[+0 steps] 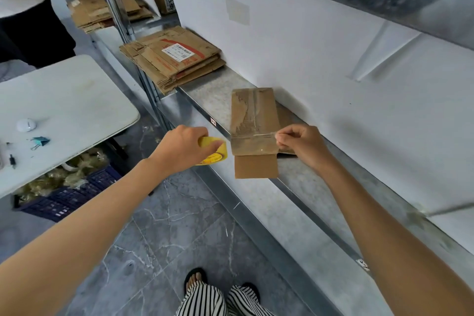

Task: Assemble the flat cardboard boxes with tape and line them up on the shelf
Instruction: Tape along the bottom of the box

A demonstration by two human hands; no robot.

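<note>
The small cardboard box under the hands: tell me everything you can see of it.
The small cardboard box is brown, worn corrugated board, its top skin torn to show fluting, with old tape along the middle. It lies on the metal shelf, one plain flap jutting past the front edge. A clear tape strip crosses it, from the yellow tape roll in the left hand to the right hand.

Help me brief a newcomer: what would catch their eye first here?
Two hands at the front edge of the grey metal shelf: the left hand grips a yellow roll of tape, the right hand pinches a clear tape strip pulled across a small brown cardboard box. Farther along the shelf lies a stack of flattened brown cardboard boxes.
</note>
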